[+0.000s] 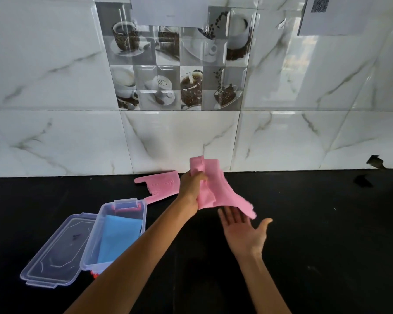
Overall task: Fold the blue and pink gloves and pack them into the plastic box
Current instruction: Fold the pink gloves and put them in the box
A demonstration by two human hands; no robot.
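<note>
My left hand point(192, 189) grips a pink glove point(216, 189) by its cuff end and holds it up above the black counter, its fingers drooping to the right. Just under those glove fingers my right hand point(243, 232) is open, palm up. A second pink glove point(161, 183) lies flat on the counter by the wall, left of my left hand. The clear plastic box point(143, 211) stands at the lower left with a folded blue glove point(118, 236) inside.
The box's clear lid point(55, 252) lies open on the counter to the box's left. A red clip shows at the box's far end. A white marble-tiled wall point(191, 137) rises behind the black counter point(315, 234).
</note>
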